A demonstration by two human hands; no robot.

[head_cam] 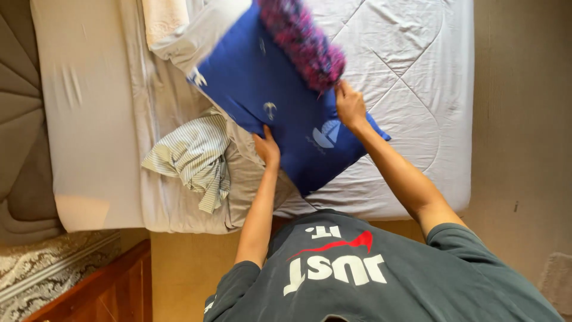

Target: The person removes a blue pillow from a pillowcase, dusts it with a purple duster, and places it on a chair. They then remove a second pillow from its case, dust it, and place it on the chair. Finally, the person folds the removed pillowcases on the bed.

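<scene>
White quilted bedding covers the bed, which fills most of the view, its near edge just in front of the person. Across the middle of it, reaching toward the near edge, a big blue pillow is held tilted and lifted. A fuzzy pink and purple cushion rests on the pillow's upper part. A crumpled striped cloth lies near the bed's near left edge. The left hand is closed on the pillow's lower edge; the right hand pinches its right edge beside the cushion. The step looks like shifting the pillow; setting it down would call for keeping the cushion balanced.
</scene>
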